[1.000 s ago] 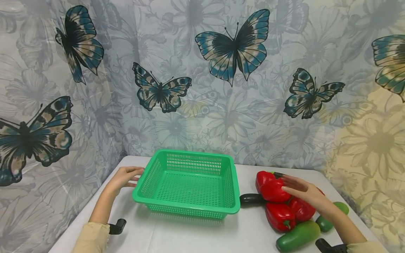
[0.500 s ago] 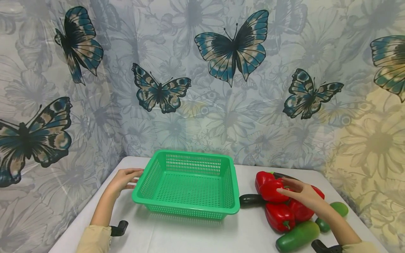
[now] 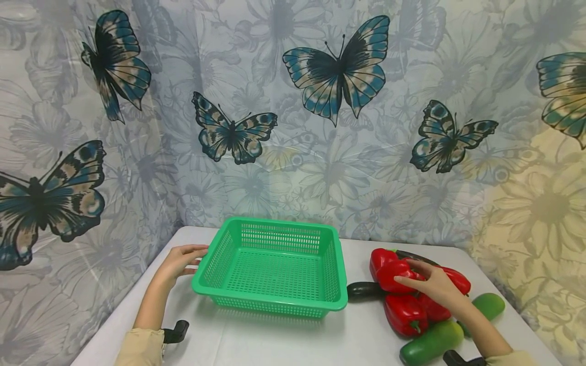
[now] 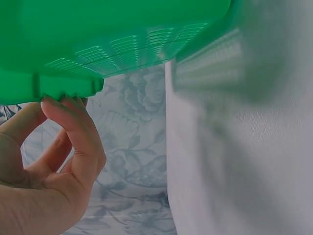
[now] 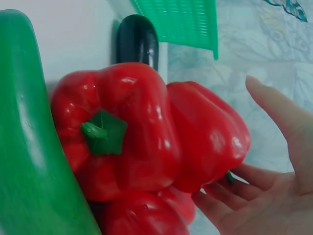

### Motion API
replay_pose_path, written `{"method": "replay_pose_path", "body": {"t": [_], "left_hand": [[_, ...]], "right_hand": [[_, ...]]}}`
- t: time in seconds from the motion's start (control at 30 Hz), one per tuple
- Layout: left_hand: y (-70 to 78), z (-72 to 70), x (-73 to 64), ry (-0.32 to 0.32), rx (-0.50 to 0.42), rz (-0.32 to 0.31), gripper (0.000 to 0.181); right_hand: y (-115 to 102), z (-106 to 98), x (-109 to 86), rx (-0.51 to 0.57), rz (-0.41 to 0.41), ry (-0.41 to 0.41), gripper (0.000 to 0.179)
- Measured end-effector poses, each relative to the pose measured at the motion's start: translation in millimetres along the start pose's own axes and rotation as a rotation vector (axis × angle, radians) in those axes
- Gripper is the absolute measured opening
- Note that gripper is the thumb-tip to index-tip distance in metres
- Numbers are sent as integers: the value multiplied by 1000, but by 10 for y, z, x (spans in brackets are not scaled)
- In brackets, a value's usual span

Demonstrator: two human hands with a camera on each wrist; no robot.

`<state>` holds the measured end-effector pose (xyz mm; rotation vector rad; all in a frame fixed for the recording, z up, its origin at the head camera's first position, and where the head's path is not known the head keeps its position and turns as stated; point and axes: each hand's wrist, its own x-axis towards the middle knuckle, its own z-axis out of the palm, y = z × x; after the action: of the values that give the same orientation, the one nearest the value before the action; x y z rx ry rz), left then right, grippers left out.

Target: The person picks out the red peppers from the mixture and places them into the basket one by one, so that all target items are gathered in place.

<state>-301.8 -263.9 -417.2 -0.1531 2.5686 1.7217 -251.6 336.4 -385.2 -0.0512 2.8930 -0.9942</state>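
The left hand (image 3: 180,262) is at the near side of a shallow green plastic basket (image 3: 270,299) with slotted walls, its fingers bent and their tips touching the rim; whether the thumb pinches that rim cannot be told, and the light contact suggests steadying rather than lifting. The basket sits just beyond those fingertips, its opening upward, presumably so its inside can be reached freely. The fingers of the right hand (image 3: 432,281) are spread, thumb well away from the rest, around a glossy red bell pepper (image 3: 392,277) with a green stem; the longer ones reach along its far side, though firm contact is not certain, and the thumb stands clear of the skin, so the pepper seems supported by the pile, not the hand. A second red bell pepper (image 3: 405,315), stem facing outward, lies nearer the person than these fingers, its bulk probably propping the first. Past the fingertips, toward the basket, a smooth black elongated eggplant (image 3: 363,291) rests on the white surface (image 3: 256,340). Below the right wrist lies a long green vegetable (image 3: 430,344) yellowing at one end, just beside the peppers, and another rounded green one (image 3: 489,306) lies beyond the forearm, perhaps apart because round shapes roll.
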Motion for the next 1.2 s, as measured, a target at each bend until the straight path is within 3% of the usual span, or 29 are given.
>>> {"method": "replay_pose_path", "body": {"t": [0.4,0.83,1.2], "left_hand": [[-40,14,-11,7,-20,-1,53],[-20,30,-20,28,-26,1,54],[-25,37,-13,45,-47,0,53]], "right_hand": [[-12,101,40,-12,-6,48,90],[30,243,72,-41,48,98,106],[55,271,58,-25,-5,151,99]]}}
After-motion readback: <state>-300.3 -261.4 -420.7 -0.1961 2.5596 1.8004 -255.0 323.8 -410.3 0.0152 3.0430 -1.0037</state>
